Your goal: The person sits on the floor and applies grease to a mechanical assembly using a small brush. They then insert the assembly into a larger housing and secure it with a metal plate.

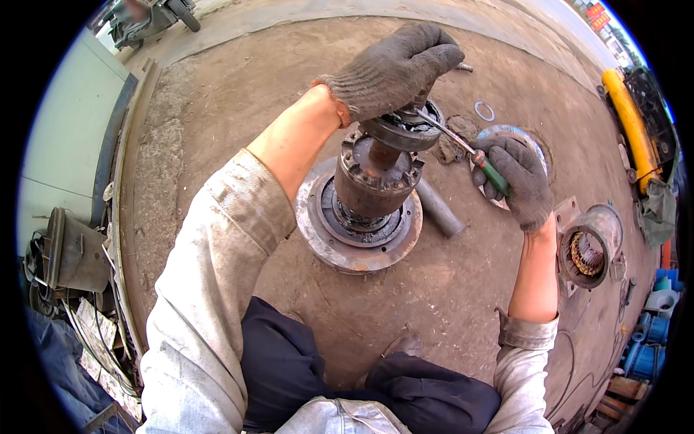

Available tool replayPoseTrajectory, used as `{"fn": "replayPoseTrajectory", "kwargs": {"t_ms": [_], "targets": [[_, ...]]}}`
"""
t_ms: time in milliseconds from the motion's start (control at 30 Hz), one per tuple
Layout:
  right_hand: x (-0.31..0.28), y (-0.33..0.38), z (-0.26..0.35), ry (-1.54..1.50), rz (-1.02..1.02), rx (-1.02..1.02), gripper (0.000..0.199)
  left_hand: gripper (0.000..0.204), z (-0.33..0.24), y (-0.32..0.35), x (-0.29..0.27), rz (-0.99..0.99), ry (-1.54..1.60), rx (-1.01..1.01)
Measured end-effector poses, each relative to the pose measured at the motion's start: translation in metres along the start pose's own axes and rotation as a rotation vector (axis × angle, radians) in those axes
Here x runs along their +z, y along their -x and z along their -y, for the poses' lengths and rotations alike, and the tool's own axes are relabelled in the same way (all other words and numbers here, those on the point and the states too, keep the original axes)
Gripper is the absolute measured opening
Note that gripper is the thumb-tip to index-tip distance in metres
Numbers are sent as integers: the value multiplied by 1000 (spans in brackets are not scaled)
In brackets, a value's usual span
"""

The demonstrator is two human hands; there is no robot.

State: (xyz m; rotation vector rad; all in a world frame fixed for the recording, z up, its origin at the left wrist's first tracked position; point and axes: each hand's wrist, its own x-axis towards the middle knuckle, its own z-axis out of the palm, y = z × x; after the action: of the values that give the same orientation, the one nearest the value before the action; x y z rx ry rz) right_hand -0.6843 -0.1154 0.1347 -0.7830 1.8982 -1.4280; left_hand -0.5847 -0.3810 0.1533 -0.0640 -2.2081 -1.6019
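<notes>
Over a greasy upright motor assembly, two gloved hands work apart from each other. Left hand: arched above the dark metal ring at the top, fingers curled; fingertips hidden, so I cannot tell whether it grips anything. Right hand: wrapped round the green handle of a screwdriver, probably held low on the handle to steer the tip. Screwdriver lies to the right of the assembly's top, long axis slanting, handle toward the wearer's lower right, tip up and leftward into the ring's greased interior. Below the ring, a notched cylinder stands with its axis roughly vertical, over a wide round flange on the ground; the broad base likely keeps it from tipping. Just beside the flange, a round metal bar lies flat. Farther right: a thin pale ring, a bluish disc partly behind the right hand, and a motor housing on its side, copper windings facing the wearer.
</notes>
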Motion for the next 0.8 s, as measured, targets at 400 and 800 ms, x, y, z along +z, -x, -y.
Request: {"fn": "replayPoseTrajectory", "kwargs": {"t_ms": [400,800], "targets": [[-48,21,18,280,-56,214,28,38,17,-6,4,-65,-161,216],[-33,28,-23,424,-98,80,27,24,1,2,-9,21,202,-48]]}}
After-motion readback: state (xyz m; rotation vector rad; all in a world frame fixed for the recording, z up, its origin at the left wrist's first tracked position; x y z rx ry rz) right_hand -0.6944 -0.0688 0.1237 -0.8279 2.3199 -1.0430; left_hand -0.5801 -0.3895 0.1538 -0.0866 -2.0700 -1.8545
